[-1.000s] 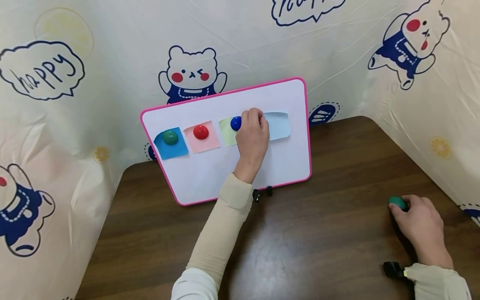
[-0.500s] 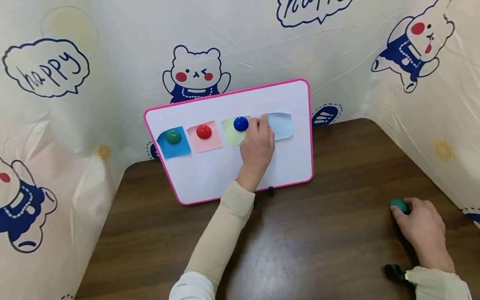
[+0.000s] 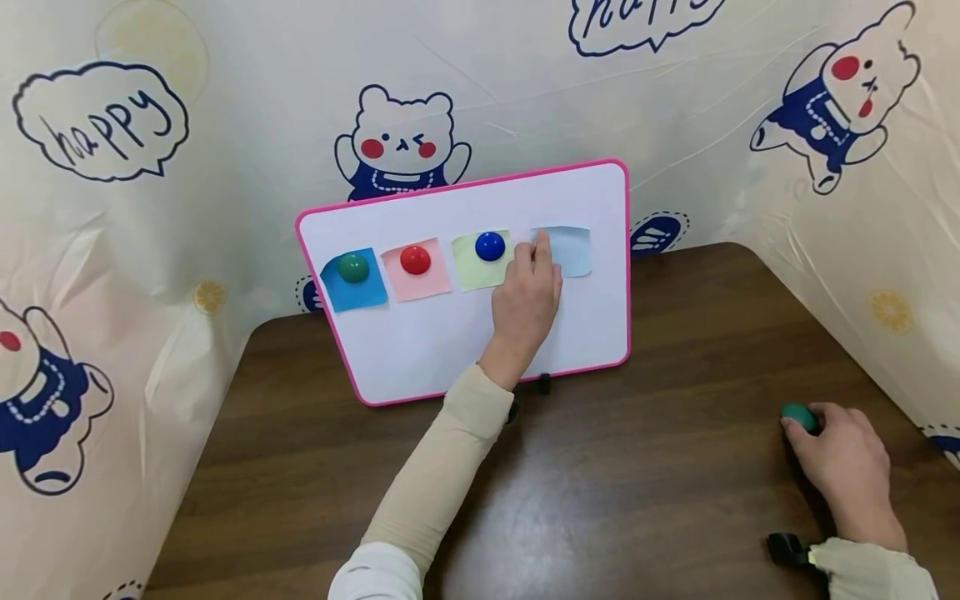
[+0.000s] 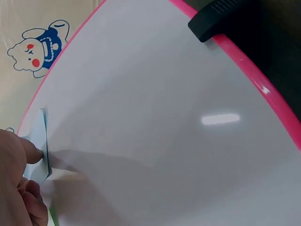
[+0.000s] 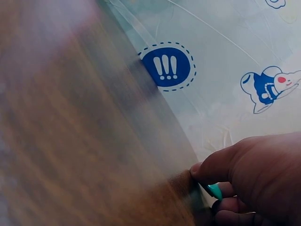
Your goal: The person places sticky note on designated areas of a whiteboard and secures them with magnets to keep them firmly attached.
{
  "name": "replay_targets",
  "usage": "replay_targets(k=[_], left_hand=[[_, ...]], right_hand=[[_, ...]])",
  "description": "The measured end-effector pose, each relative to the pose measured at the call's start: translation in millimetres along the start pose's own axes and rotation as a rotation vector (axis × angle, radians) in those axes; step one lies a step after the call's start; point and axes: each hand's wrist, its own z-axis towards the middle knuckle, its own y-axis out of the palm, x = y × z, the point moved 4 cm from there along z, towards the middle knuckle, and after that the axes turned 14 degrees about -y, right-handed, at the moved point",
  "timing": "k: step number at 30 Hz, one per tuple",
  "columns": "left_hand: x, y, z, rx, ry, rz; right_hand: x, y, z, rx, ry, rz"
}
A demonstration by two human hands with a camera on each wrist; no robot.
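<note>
A pink-framed whiteboard (image 3: pixel 420 350) leans at the back of the table. My left hand (image 3: pixel 525 300) reaches up to it, its fingertips touching the left part of a light blue sticky note (image 3: pixel 572 254). In the left wrist view, the thumb lies against that note (image 4: pixel 40 141). Just left of the hand, a blue magnet (image 3: pixel 490 247) sits on a pale green note (image 3: pixel 468 271). At the right of the table my right hand (image 3: pixel 847 467) holds a green magnet (image 3: pixel 799 417) between thumb and fingers; the right wrist view shows only a sliver of this magnet (image 5: pixel 215 190).
Further left on the board, a red magnet (image 3: pixel 416 260) sits on a pink note (image 3: pixel 423 287) and another green magnet (image 3: pixel 353 267) on a blue note (image 3: pixel 360 296). A black clip (image 3: pixel 545 383) grips the lower edge. Printed cloth (image 3: pixel 247 125) surrounds the wooden table (image 3: pixel 637 467).
My left hand has shifted right, away from the blue magnet and onto the light blue note's left part. My right hand keeps its hold on the green magnet. The head view has shifted slightly.
</note>
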Motion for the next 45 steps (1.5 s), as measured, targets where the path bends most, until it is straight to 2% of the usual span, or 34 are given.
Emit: replay_targets(k=[7, 11, 17, 28, 35, 40, 45], left_hand=[[-2.0, -2.4, 1.0, -0.03, -0.013, -0.007], [-2.5, -3.8, 1.4, -0.031, -0.011, -0.007], [-2.8, -4.1, 3.0, -0.053, -0.016, -0.034], [-4.5, -4.9, 3.4, -0.061, -0.032, -0.092], [-6.4, -4.9, 3.0, -0.067, -0.043, -0.105], [-6.3, -6.2, 3.2, -0.064, -0.045, -0.113], [-5.3, -6.9, 2.6, -0.067, -0.05, -0.12]], right_hand=[[-1, 1.4, 2, -0.022, -0.021, 0.002], [-6, 4.0, 2, 0.003, -0.076, 0.03], [-21, 6.7, 2, 0.078, -0.183, 0.081], [-54, -4.6, 6, 0.3, -0.33, 0.107], [-72, -12.9, 9, 0.351, -0.364, 0.165], [-88, -17.2, 16, 0.402, -0.433, 0.199], [-105, -19.1, 21, 0.419, -0.483, 0.232]])
